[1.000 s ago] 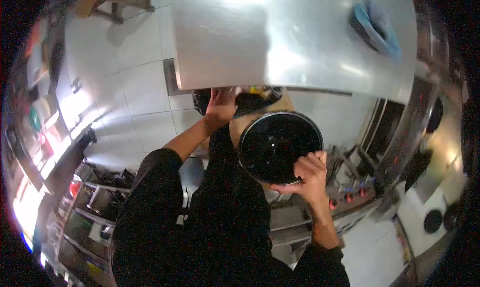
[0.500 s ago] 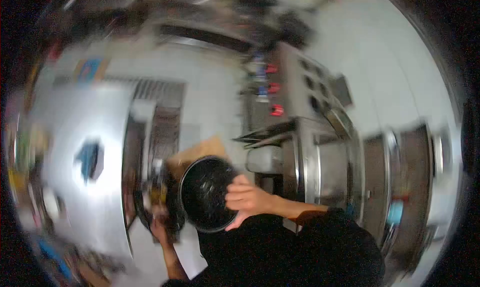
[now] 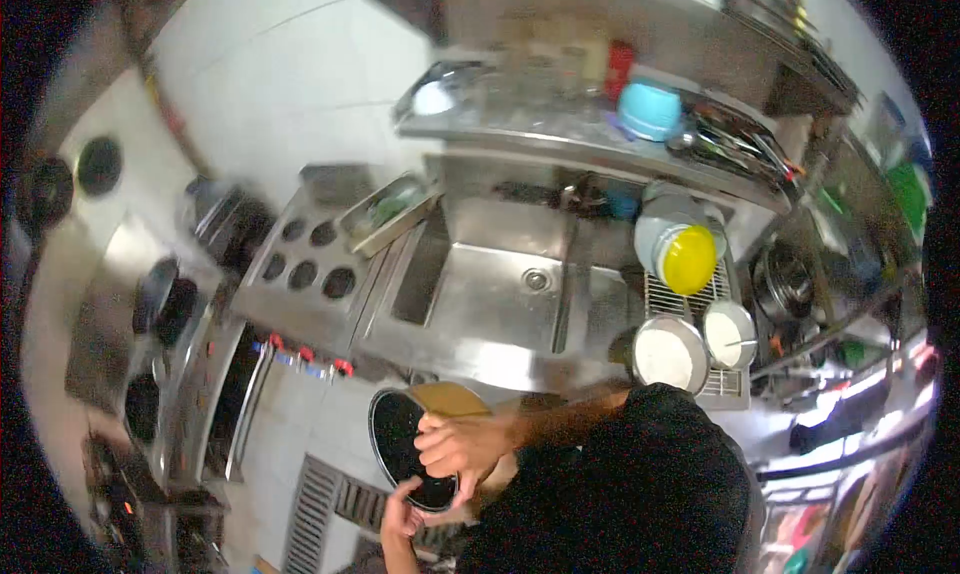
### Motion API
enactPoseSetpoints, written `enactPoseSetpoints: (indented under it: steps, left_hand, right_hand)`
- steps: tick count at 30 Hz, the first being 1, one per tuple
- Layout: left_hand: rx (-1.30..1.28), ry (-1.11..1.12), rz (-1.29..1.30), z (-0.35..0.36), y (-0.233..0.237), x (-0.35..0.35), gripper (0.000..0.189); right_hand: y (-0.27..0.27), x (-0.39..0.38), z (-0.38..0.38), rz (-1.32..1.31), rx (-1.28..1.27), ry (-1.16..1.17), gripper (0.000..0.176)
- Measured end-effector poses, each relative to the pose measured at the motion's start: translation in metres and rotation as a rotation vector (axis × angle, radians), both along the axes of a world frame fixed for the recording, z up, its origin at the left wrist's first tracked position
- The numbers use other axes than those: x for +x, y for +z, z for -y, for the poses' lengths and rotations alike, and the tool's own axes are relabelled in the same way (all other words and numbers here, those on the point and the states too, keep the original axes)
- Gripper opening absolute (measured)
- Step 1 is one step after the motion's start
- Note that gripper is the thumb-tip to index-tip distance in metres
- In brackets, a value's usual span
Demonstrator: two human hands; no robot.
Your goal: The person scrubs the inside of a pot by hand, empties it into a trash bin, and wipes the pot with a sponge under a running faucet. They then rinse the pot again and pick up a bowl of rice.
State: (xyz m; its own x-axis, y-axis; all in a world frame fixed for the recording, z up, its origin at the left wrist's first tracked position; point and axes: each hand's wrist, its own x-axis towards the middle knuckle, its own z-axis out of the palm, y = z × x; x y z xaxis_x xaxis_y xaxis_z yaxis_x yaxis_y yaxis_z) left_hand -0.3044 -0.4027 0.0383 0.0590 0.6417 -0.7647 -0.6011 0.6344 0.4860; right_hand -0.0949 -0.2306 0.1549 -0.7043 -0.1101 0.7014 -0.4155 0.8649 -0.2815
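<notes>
A black round pot (image 3: 393,436) with a shiny rim is tilted in front of me, its dark inside facing up. My right hand (image 3: 462,450) is closed at its right side, fingers curled over the opening and thumb low by the rim. At the near edge, my left hand (image 3: 401,514) grips the rim from below, thumb and fingers close together. A tan flat piece (image 3: 450,399) shows behind the pot and is partly covered by my right forearm.
Beyond the pot is a steel sink (image 3: 500,284). A stove (image 3: 305,264) with red knobs stands to its left, a rack with white-filled containers (image 3: 672,356) and a yellow bowl (image 3: 690,260) to its right. Floor grates (image 3: 313,514) lie lower left. A shelf (image 3: 560,124) runs above the sink.
My view has swung from the steel counter and floor to the sink. My left hand has come from beside the pot to its rim; my right hand stays on the pot.
</notes>
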Motion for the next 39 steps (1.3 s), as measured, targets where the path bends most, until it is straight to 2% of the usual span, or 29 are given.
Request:
enactPoseSetpoints:
  steps: [1, 3, 5, 7, 8, 9, 10, 11, 13, 14, 15, 16, 17, 18, 20, 22, 24, 25, 26, 28, 30, 32, 33, 34, 36, 37, 38, 39]
  left_hand:
    - [0.021, -0.116, -0.088, -0.026, 0.005, 0.012, 0.028]
    - [-0.123, -0.114, -0.144, -0.074, 0.023, 0.032, 0.015]
    - [-0.166, -0.147, -0.167, -0.111, 0.012, 0.043, 0.014]
    - [-0.218, -0.067, -0.356, -0.140, 0.051, 0.076, 0.024]
    - [-0.239, -0.091, -0.370, -0.149, 0.046, 0.081, 0.024]
    - [-0.103, -0.059, -0.387, -0.157, 0.032, 0.083, 0.029]
    - [0.027, -0.007, -0.401, -0.162, 0.017, 0.085, 0.033]
    - [-0.008, -0.016, -0.387, -0.165, -0.005, 0.072, 0.042]
    - [-0.099, 0.021, -0.530, -0.181, 0.011, 0.088, 0.040]
    - [-0.149, 0.039, -0.599, -0.187, 0.020, 0.096, 0.039]
    - [-0.089, 0.037, -0.573, -0.187, 0.011, 0.091, 0.036]
    - [-0.029, 0.035, -0.545, -0.186, 0.002, 0.086, 0.032]
    - [-0.039, 0.118, -0.523, -0.197, 0.029, 0.104, 0.032]
    - [-0.041, 0.190, -0.495, -0.205, 0.046, 0.114, 0.032]
    - [-0.094, 0.270, -0.503, -0.202, 0.047, 0.111, 0.033]
    - [-0.136, 0.323, -0.498, -0.200, 0.042, 0.098, 0.033]
    - [-0.034, 0.207, -0.620, -0.195, 0.037, 0.082, 0.034]
    - [-0.109, 0.322, -0.522, -0.204, 0.060, 0.091, 0.033]
    - [-0.108, 0.337, -0.522, -0.200, 0.056, 0.087, 0.033]
    - [-0.023, 0.404, -0.483, -0.194, 0.045, 0.072, 0.033]
    - [-0.028, 0.401, -0.481, -0.198, 0.052, 0.063, 0.029]
    - [-0.060, 0.484, -0.538, -0.199, 0.048, 0.052, 0.025]
    - [-0.247, 0.401, -0.643, -0.208, 0.057, 0.044, 0.021]
    - [-0.233, 0.406, -0.644, -0.213, 0.056, 0.033, 0.021]
    - [-0.044, 0.322, -0.685, -0.217, 0.047, 0.013, 0.021]
    - [-0.013, 0.390, -0.639, -0.225, 0.044, 0.005, 0.022]
    - [-0.044, 0.291, -0.726, -0.228, 0.043, -0.010, 0.023]
    - [-0.077, 0.191, -0.811, -0.233, 0.041, -0.024, 0.024]
  right_hand:
    - [0.001, 0.011, -0.015, 0.001, 0.019, -0.016, 0.057]
    - [0.011, 0.045, -0.048, 0.087, 0.056, -0.071, 0.050]
    - [0.031, 0.081, -0.071, 0.011, 0.003, -0.221, 0.046]
    - [0.039, 0.120, -0.093, -0.033, -0.024, -0.473, 0.035]
    - [0.037, 0.141, -0.108, -0.097, -0.014, -0.602, 0.031]
    - [0.042, 0.171, -0.123, -0.052, -0.067, -0.748, 0.025]
    - [0.039, 0.202, -0.140, 0.071, -0.227, -0.806, 0.024]
    - [0.018, 0.223, -0.151, -0.041, -0.196, -0.964, 0.029]
    - [0.005, 0.265, -0.159, 0.066, -0.458, -1.097, 0.027]
    - [-0.031, 0.275, -0.163, -0.145, -1.263, -0.806, 0.024]
    - [-0.067, 0.285, -0.168, -0.696, -1.977, -0.535, 0.024]
    - [-0.098, 0.290, -0.184, -0.755, -1.885, -0.560, 0.024]
    - [-0.085, 0.279, -0.194, -0.693, -1.916, -0.506, 0.024]
    - [-0.055, 0.275, -0.201, -0.167, -1.504, -0.962, 0.024]
    - [-0.049, 0.263, -0.221, 0.317, -0.939, -1.246, 0.024]
    - [-0.082, 0.243, -0.245, 0.282, -0.752, -1.130, 0.026]
    - [-0.092, 0.212, -0.270, 0.244, -0.812, -0.999, 0.028]
    - [-0.089, 0.196, -0.282, 0.195, -0.885, -0.893, 0.030]
    - [-0.083, 0.178, -0.295, 0.198, -0.879, -0.879, 0.030]
    - [-0.069, 0.138, -0.332, 0.251, -0.677, -0.942, 0.031]
    - [-0.079, 0.099, -0.381, 0.299, -0.608, -0.956, 0.033]
    - [-0.060, 0.059, -0.422, 0.376, -0.603, -1.013, 0.033]
    - [-0.058, 0.042, -0.443, 0.367, -0.593, -1.012, 0.033]
    - [-0.064, 0.022, -0.467, 0.307, -0.568, -1.022, 0.032]
    - [-0.081, -0.013, -0.519, 0.241, -0.540, -1.041, 0.031]
    - [-0.094, -0.029, -0.547, 0.231, -0.473, -1.061, 0.029]
    - [-0.106, -0.043, -0.569, 0.225, -0.411, -1.082, 0.028]
    - [-0.114, -0.054, -0.587, 0.274, -0.476, -1.086, 0.025]
